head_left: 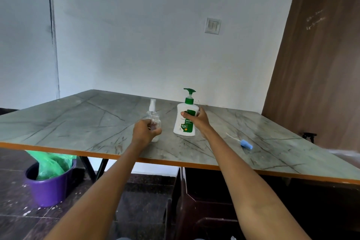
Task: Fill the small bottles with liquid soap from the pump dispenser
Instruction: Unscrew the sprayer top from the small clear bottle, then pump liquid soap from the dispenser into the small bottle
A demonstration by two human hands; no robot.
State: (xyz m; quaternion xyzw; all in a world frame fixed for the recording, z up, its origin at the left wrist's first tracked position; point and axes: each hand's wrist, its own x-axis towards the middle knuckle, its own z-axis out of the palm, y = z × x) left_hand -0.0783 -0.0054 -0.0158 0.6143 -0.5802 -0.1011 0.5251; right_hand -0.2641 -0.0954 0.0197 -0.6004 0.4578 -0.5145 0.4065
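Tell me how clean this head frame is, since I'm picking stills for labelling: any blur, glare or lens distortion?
Head view: wide-angle bending shows, the grey marble-pattern table edge bowing and the brown wooden panel leaning. Lighting is soft and even, without harsh glare. The clear small plastic bottles in the left hand look faint and slightly soft; the white soap dispenser with green pump, held by the right hand, stays readable.

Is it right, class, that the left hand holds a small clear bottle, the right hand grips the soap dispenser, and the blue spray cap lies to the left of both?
Not quite. The head view shows the blue spray cap lying on the table to the right of both. The rest stands: the left hand holds a small clear bottle, and the right hand grips the soap dispenser.
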